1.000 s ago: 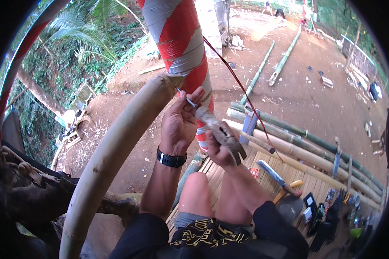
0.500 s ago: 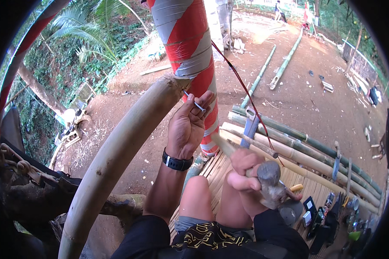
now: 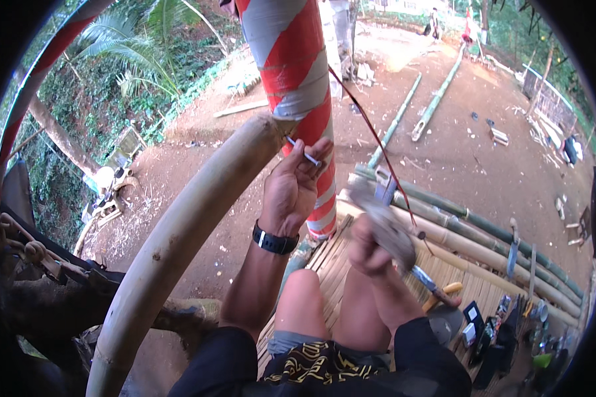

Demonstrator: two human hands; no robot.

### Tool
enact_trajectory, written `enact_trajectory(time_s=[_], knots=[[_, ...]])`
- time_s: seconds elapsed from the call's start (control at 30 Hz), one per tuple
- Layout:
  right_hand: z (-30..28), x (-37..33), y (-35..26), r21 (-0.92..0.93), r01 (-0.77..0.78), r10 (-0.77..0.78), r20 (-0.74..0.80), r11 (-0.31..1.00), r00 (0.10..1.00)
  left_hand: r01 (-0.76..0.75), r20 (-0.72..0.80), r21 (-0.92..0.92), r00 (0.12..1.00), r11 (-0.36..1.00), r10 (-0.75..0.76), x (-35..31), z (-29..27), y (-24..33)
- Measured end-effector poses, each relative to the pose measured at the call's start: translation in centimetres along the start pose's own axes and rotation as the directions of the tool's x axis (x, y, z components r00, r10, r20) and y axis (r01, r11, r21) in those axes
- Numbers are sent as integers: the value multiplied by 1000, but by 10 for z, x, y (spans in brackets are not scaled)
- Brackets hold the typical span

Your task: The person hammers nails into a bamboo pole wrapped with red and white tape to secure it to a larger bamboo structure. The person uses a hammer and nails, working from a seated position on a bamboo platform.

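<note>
A thick, curved bamboo pole [image 3: 179, 218] leans up from the lower left, its top end against a post [image 3: 297, 59] wrapped in red and grey stripes. My left hand [image 3: 290, 195], with a black watch on the wrist, pinches a thin nail [image 3: 310, 158] between thumb and fingers. The nail's tip meets the bamboo close to its upper end; its head points down to the right. Above my right thigh, my right hand [image 3: 367, 253] is closed around a hammer [image 3: 392, 231]. Motion smears the hammer, so its exact shape is unclear.
I sit over a bamboo-slat platform [image 3: 331, 258]. Several bamboo poles [image 3: 470, 231] line its right side, with a handsaw [image 3: 385, 187] among them. Small tools and boxes [image 3: 490, 331] lie at lower right. A red cord [image 3: 377, 135] slants down beside the post. Someone [image 3: 434, 25] stands far off.
The hammer's grey head has swung up and left from beside my right knee, and my right hand has turned with it. My left hand still pinches the nail at nearly the same spot.
</note>
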State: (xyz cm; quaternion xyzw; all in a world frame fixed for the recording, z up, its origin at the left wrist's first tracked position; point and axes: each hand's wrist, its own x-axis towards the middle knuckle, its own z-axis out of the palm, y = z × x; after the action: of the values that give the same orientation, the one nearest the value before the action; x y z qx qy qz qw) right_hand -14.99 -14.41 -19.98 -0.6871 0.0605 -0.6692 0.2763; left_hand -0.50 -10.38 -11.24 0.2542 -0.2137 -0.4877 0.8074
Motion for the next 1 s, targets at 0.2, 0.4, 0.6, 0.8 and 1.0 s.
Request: enact_trajectory(time_s=[0.2,0.4,0.6,0.8,1.0], knots=[[-6,2,16,-426,50,13,143,904,990,8,68,-49,998,999,-4,11,-2,-10],[-12,26,-18,-501,293,-290,86,814,953,-7,72,8,997,1000,7,8,2,-5],[-15,5,-1,-88,116,-115,18,989,993,-14,54,31,998,999,12,5,4,-4],[15,21,6,-381,162,-148,66,910,987,-27,126,35,992,999,23,13,-6,-6],[-6,-14,-42,477,-269,426,-259,837,867,-7,135,61,991,998,-1,0,-3,-9]])
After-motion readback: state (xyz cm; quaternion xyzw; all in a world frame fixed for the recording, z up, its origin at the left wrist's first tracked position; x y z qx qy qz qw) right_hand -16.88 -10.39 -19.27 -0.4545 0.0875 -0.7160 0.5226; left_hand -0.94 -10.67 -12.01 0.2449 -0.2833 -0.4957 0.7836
